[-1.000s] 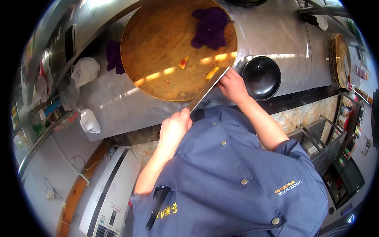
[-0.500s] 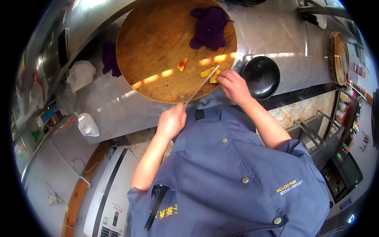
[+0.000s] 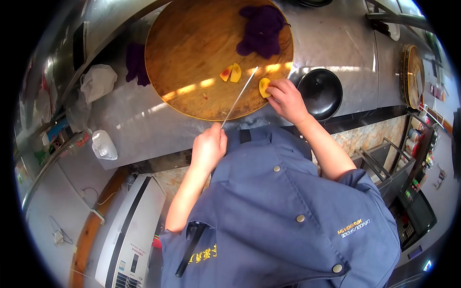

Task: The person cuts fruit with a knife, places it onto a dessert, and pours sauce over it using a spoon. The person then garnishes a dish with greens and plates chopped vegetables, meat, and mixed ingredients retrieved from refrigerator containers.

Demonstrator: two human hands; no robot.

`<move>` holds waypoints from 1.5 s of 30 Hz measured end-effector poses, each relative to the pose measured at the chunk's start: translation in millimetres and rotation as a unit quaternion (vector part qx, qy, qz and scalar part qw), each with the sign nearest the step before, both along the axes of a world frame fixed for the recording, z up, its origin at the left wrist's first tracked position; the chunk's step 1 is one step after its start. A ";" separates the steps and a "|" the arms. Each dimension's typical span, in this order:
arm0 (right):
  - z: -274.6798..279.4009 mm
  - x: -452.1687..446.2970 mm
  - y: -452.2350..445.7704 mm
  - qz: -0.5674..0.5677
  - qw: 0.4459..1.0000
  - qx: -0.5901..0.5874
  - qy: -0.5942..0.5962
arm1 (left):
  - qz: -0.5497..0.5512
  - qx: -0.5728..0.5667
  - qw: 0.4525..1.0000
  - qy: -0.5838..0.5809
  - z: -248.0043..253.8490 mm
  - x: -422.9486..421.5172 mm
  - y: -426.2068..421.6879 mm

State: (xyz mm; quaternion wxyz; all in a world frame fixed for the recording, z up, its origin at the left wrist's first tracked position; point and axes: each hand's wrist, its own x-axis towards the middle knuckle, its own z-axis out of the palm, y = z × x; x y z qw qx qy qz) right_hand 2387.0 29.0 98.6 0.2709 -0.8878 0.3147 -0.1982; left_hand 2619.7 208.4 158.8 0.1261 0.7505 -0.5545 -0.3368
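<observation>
My left hand (image 3: 210, 147) is closed round the handle of a knife (image 3: 240, 96), whose thin blade shows nearly edge-on and points away over the round wooden chopping board (image 3: 192, 57). Between the fingers and thumb of my right hand (image 3: 287, 101) is a rounded yellow slice (image 3: 264, 88), held at the board's near right edge. Two more yellow pieces lie close together left of the blade: a wedge with a reddish patch (image 3: 224, 74) and a plain slice (image 3: 235, 73). I cannot tell what food they are.
A purple cloth (image 3: 261, 31) lies on the board's far right, another purple cloth (image 3: 138, 65) beyond its left edge. A black bowl (image 3: 320, 94) stands right of my right hand on the metal counter (image 3: 355, 79). White plastic bags (image 3: 98, 81) sit at the left.
A yellow slice from near the right hand now lies beside the reddish wedge. The knife tip has shifted left and away. The right hand's slice now shows its rounded face, apart from the blade.
</observation>
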 end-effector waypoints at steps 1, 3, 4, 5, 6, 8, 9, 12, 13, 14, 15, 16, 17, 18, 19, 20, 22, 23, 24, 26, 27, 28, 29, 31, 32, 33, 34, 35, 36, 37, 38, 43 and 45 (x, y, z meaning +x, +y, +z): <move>0.1 0.1 0.0 -0.003 1.000 0.001 -0.004 | -0.001 0.002 1.000 0.003 6.1 -3.2 -0.4; -1.3 0.3 -1.2 0.000 1.000 0.003 0.003 | -0.004 0.005 1.000 0.007 22.3 -7.1 -3.9; -1.9 0.2 -1.5 0.001 1.000 0.004 0.006 | -0.014 0.019 1.000 0.017 27.9 -6.8 -5.8; -2.0 -0.6 -2.5 0.007 1.000 0.008 0.016 | -0.024 0.034 0.999 0.027 32.7 -6.5 -7.7; -1.8 -2.3 -4.2 0.012 1.000 0.012 0.025 | -0.034 0.048 0.998 0.037 34.9 -6.6 -8.4; -0.3 -3.8 -8.4 0.021 0.999 0.020 0.030 | -0.035 0.052 0.997 0.036 34.9 -7.8 -8.6; 1.3 -4.3 -9.4 0.024 0.999 0.026 0.025 | -0.036 0.054 0.997 0.036 33.8 -8.3 -9.0; -0.7 -3.8 -10.9 0.024 0.999 0.023 0.000 | -0.070 0.063 0.996 0.008 17.0 -10.1 -16.3; -2.0 -5.0 -9.6 0.022 1.000 0.020 -0.009 | -0.075 0.056 0.996 0.010 6.0 -12.0 -21.4; -3.5 -7.9 -7.8 0.020 0.999 0.027 -0.007 | -0.080 0.049 0.996 0.011 -6.9 -14.2 -28.2; -4.4 -9.3 -7.3 0.019 0.999 0.032 -0.007 | -0.086 0.040 0.995 0.011 -13.2 -15.4 -32.9; -5.5 -10.0 -8.4 0.018 0.999 0.037 -0.007 | -0.084 0.030 0.996 0.020 -14.7 -14.5 -34.0; -5.1 -11.7 -7.6 0.019 0.999 0.043 -0.013 | -0.082 0.019 0.996 0.030 -15.6 -11.9 -35.3; -1.8 -12.9 -5.0 0.020 0.998 0.049 -0.019 | -0.080 0.009 0.996 0.040 -16.2 -9.2 -35.8; -0.3 -13.6 -2.9 0.023 0.998 0.058 -0.025 | -0.070 0.006 0.996 0.053 -15.9 -3.7 -35.8; -2.6 -13.0 -1.5 0.014 0.998 0.046 -0.029 | -0.060 0.003 0.996 0.067 -15.0 4.3 -37.1; -7.3 -8.3 1.6 -0.002 0.999 0.022 -0.038 | -0.045 -0.001 0.998 0.049 -11.6 7.9 -37.2; -9.3 -7.1 2.0 0.005 0.999 0.023 -0.043 | -0.040 -0.001 0.999 0.019 -8.6 6.4 -33.9; -8.4 -4.6 1.3 0.013 0.998 0.024 -0.049 | -0.035 -0.001 0.999 -0.012 -4.4 4.2 -30.5; -6.7 -2.6 -0.7 0.030 0.998 0.020 -0.044 | -0.032 0.008 0.999 -0.017 3.1 -0.6 -24.6; -5.8 -3.2 -1.8 0.040 0.999 0.015 -0.033 | -0.034 0.011 0.999 -0.013 1.4 -1.4 -20.4; -5.1 -3.8 -3.0 0.049 0.999 0.009 -0.022 | -0.035 0.013 0.999 -0.009 1.2 -1.7 -17.7; -4.6 -5.2 -3.4 0.051 0.999 0.007 -0.017 | -0.033 0.007 0.999 -0.009 2.4 -1.7 -15.5; -2.6 -8.6 -5.3 0.054 0.999 0.001 -0.007 | -0.028 -0.005 1.000 -0.007 5.4 -3.1 -12.3; -1.4 -9.5 -5.7 0.053 0.999 -0.001 -0.004 | -0.030 -0.002 1.000 -0.007 9.7 -4.4 -11.2; 0.1 -9.2 -5.3 0.052 0.999 -0.002 -0.001 | -0.032 0.004 0.999 -0.007 17.5 -5.2 -10.8; 0.9 -8.4 -5.1 0.052 0.999 -0.003 0.001 | -0.032 0.009 0.999 -0.007 22.8 -5.8 -10.3; 2.4 -7.6 -4.5 0.048 0.999 0.005 -0.003 | -0.027 0.007 1.000 -0.001 25.2 -6.3 -9.1; 4.7 -6.7 -3.3 0.044 0.999 0.013 -0.007 | -0.023 0.005 1.000 0.005 27.7 -6.6 -8.1; 6.1 -6.1 -2.7 0.039 0.999 0.020 -0.010 | -0.020 0.003 1.000 0.011 30.2 -6.9 -7.8; 4.6 -6.0 -2.2 0.037 0.999 0.016 -0.012 | -0.021 0.007 1.000 0.015 33.9 -7.4 -8.4; -7.6 -9.8 -0.4 0.033 0.999 -0.021 -0.018 | -0.025 0.030 0.998 0.051 43.6 -14.9 -11.2; -10.1 -11.3 1.5 0.023 0.999 -0.019 -0.026 | -0.027 0.040 0.998 0.048 39.7 -19.0 -8.2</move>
